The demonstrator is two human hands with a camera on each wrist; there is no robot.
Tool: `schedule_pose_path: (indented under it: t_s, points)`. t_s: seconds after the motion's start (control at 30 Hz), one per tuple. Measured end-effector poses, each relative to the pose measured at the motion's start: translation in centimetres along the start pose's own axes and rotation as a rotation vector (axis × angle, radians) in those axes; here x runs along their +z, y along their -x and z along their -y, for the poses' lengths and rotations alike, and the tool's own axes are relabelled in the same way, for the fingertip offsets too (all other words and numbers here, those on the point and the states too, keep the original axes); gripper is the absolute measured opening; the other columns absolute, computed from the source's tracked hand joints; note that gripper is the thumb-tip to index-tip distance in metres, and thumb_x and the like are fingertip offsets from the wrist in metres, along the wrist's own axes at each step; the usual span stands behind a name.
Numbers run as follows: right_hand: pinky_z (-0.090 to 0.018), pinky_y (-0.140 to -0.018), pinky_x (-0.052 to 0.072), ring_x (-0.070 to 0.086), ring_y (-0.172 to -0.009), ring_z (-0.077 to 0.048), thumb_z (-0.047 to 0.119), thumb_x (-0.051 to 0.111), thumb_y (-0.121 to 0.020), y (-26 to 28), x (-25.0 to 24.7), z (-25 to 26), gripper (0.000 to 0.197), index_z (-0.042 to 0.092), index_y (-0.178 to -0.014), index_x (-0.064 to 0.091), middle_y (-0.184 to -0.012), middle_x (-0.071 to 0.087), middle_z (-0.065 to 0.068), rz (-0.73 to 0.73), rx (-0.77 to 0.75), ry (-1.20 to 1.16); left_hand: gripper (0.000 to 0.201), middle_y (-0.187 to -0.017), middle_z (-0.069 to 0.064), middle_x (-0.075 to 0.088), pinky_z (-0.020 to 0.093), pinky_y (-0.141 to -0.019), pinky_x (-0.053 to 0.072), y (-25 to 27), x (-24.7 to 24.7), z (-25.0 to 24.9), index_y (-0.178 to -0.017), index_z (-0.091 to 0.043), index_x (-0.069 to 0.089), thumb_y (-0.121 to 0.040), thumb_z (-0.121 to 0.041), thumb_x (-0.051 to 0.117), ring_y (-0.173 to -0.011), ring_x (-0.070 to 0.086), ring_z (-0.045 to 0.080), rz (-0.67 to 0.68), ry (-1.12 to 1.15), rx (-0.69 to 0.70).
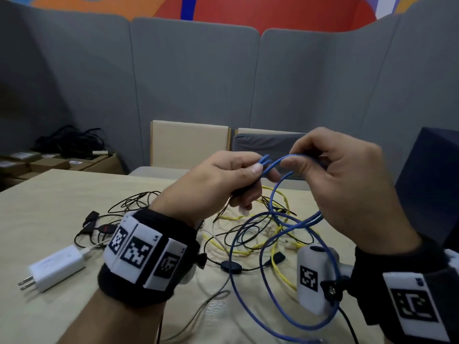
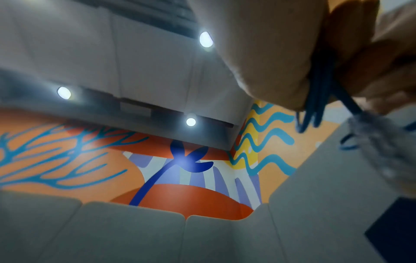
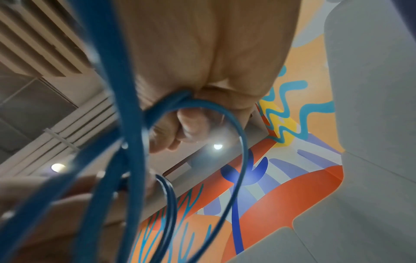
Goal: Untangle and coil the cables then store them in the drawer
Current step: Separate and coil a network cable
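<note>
Several cables [image 1: 250, 234] sprawl across the beige table [image 1: 49, 207].

Hardly any readable text, mostly coded markers.

The left wristband [image 1: 146, 256] carries black-and-white square code markers, and beside one a small "L4" can be made out. The right wristband [image 1: 417, 306] and the white camera housing [image 1: 310, 276] bear similar markers. Print on the white charger [image 1: 58, 268] and the cardboard boxes [image 1: 49, 163] is too small to read.
</note>
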State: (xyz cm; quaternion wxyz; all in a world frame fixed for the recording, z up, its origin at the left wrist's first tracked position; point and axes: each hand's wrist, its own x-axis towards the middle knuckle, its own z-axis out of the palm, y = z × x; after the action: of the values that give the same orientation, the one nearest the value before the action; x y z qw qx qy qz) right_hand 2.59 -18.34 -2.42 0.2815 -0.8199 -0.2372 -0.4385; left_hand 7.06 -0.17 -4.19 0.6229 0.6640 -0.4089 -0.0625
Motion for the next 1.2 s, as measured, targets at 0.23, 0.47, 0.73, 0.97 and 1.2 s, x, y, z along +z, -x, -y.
schedule_pose_path:
  t_s: [0.23,0.47,0.73,0.97,1.2]
  points:
    - [-0.014,-0.055,0.039,0.053,-0.062,-0.007,0.026,0.063,-0.089,0.0,-0.5,-0.5,0.010,0.018,-0.083,0.063,-0.069,0.060,0.011,0.005,0.039,-0.042,0.023,-0.049,-0.006,0.033,0.021,-0.046,0.032,0.3,-0.5,0.0,-0.083,-0.007,0.064,-0.090,-0.016,0.044,-0.044,0.024,0.006,0.149,0.394,-0.016]
    - [-0.023,-0.052,0.045,0.050,-0.049,-0.009,0.016,0.062,-0.092,0.1,-0.8,-1.7,0.012,0.023,-0.082,0.062,-0.059,0.058,0.008,0.279,0.275,-0.108,0.018,-0.052,-0.012,0.041,0.019,-0.045,0.033,0.5,-1.9,0.1,-0.090,-0.004,0.061,-0.087,-0.020,0.056,-0.044,0.020,0.007,0.151,0.651,0.098]
    - [-0.029,-0.065,0.045,0.055,-0.054,-0.002,0.011,0.071,-0.083,0.4,-1.3,-2.1,0.015,0.023,-0.077,0.064,-0.065,0.062,0.012,0.562,0.425,-0.288,0.024,-0.050,-0.011,0.037,0.015,-0.047,0.040,0.2,-2.6,-0.4,-0.088,-0.007,0.057,-0.094,-0.019,0.037,-0.042,0.025,0.005,-0.095,0.852,0.151]
    - [-0.024,-0.063,0.046,0.056,-0.057,-0.001,0.017,0.074,-0.083,0.4,-0.9,-2.4,0.010,0.023,-0.080,0.067,-0.069,0.066,0.009,0.610,0.457,-0.283,0.026,-0.068,-0.001,0.063,0.019,-0.060,0.053,-0.3,-3.1,-0.5,-0.094,0.005,0.066,-0.098,-0.010,0.045,-0.055,0.053,0.004,-0.472,1.255,0.281]
    - [-0.046,-0.058,0.048,0.047,-0.055,-0.017,0.010,0.062,-0.092,0.4,-0.2,-3.0,0.008,0.014,-0.086,0.061,-0.060,0.051,0.004,0.243,0.407,-0.360,0.032,-0.086,0.001,0.072,0.026,-0.083,0.055,0.0,-2.8,-0.6,-0.118,0.000,0.055,-0.091,-0.013,0.041,-0.093,0.070,0.019,-0.479,0.821,0.308]
